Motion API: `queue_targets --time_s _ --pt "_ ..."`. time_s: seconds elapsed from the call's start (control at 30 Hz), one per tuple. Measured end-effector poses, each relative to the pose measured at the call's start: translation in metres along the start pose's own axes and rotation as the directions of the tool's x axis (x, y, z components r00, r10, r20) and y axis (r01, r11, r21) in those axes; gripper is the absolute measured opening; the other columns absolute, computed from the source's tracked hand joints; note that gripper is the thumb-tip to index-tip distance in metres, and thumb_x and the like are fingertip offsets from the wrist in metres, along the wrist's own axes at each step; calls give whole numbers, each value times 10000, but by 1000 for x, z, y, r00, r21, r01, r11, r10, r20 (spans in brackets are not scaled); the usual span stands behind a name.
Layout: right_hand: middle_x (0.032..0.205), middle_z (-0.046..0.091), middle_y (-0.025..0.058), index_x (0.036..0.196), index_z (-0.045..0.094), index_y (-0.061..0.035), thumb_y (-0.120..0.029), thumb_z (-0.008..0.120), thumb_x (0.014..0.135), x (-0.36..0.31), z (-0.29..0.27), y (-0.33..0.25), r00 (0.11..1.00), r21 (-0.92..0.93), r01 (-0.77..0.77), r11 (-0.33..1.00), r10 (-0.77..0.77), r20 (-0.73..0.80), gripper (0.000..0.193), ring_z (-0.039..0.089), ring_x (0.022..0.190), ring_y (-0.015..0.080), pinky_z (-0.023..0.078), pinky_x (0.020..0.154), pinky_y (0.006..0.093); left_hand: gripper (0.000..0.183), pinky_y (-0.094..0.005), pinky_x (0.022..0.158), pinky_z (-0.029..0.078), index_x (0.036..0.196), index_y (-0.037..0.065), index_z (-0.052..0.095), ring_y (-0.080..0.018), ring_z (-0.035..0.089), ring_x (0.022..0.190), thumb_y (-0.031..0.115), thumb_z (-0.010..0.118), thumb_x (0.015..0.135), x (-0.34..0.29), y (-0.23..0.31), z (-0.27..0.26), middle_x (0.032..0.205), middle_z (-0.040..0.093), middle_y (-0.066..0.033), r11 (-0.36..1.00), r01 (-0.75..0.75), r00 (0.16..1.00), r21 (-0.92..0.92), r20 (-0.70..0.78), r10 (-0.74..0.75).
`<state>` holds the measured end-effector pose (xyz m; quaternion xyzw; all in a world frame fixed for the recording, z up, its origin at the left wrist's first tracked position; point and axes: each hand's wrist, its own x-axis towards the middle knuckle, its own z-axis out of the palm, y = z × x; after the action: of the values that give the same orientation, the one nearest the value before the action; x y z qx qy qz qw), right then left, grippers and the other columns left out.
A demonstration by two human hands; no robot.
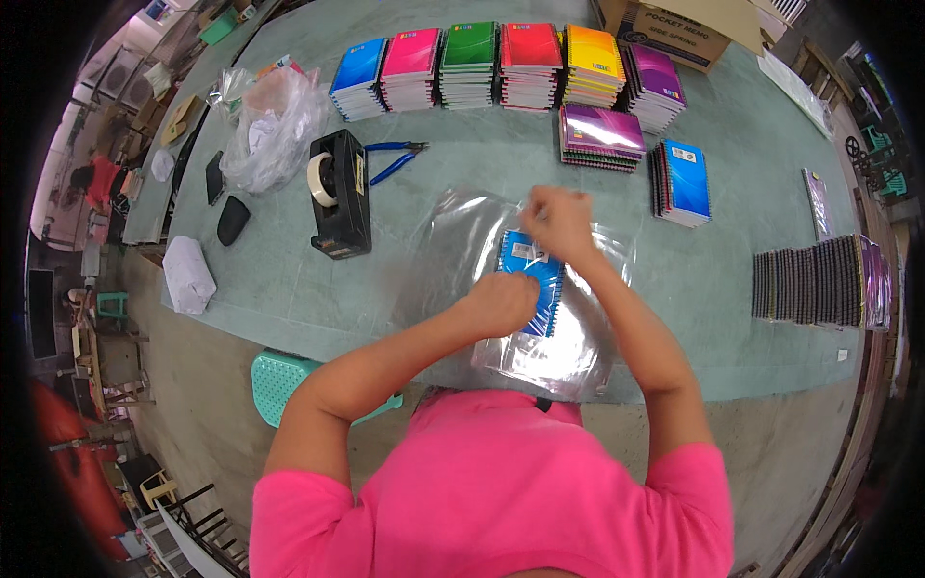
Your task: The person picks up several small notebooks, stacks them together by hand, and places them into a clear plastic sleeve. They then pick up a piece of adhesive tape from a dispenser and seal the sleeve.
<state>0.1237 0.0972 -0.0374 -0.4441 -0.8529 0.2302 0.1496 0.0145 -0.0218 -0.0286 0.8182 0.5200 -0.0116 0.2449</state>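
Observation:
A small blue spiral notebook (545,306) lies on the table in front of me, with clear plastic (487,214) spread around and partly over it. My left hand (506,302) rests on the notebook's left part, its fingers curled; what they grip is hidden. Just beyond the notebook's far edge, my right hand (560,223) hovers over the plastic with its fingers drawn together and slightly blurred. Whatever is between those fingers is too small to make out. More shiny plastic (578,361) reaches down to the near table edge.
Stacks of coloured notebooks (470,63) line the back, beside a cardboard box (674,34). Shorter stacks (602,133) (686,183) stand nearer. A tape dispenser (342,197), blue pliers (393,159) and a plastic bag (279,130) lie left; a notebook row (809,284) sits right.

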Motion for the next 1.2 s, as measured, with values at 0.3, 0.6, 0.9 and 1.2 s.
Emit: queue_targets --time_s 0.3,0.6,0.9,1.2 --pt "1079 596 -9 1122 603 -176 -174 695 690 -89 -31 -17 923 -40 334 942 -318 216 443 501 1020 210 363 832 382 267 -449 729 491 851 -23 581 -351 609 822 235 523 809 -1 -7 11 882 615 -220 990 28 1000 -137 8 -27" --pt "1003 629 4 895 678 -115 -215 702 701 -94 -10 -11 949 7 311 950 -311 46 220 523 976 240 398 799 378 262 -342 714 448 836 8 639 -242 590 828 267 631 799 -128 -180 -41 830 622 -121 827 371 237 -424 -817 -525" --pt "945 609 -21 803 654 -155 -260 747 644 -86 -5 -34 990 -206 136 969 -126 62 212 509 987 243 362 803 412 358 -283 526 368 655 6 564 -128 472 544 313 660 813 -159 -176 -36 672 580 -48 647 108 96 -755 -640 -762" --pt "1231 553 -1 1342 411 -218 -387 767 607 -93 3 -15 998 -218 57 974 -60 -8 834 379 1246 332 275 992 503 304 -306 538 397 715 -3 550 -142 515 580 266 610 843 -201 -197 -24 621 538 -82 662 724 561 -196 -392 -729"
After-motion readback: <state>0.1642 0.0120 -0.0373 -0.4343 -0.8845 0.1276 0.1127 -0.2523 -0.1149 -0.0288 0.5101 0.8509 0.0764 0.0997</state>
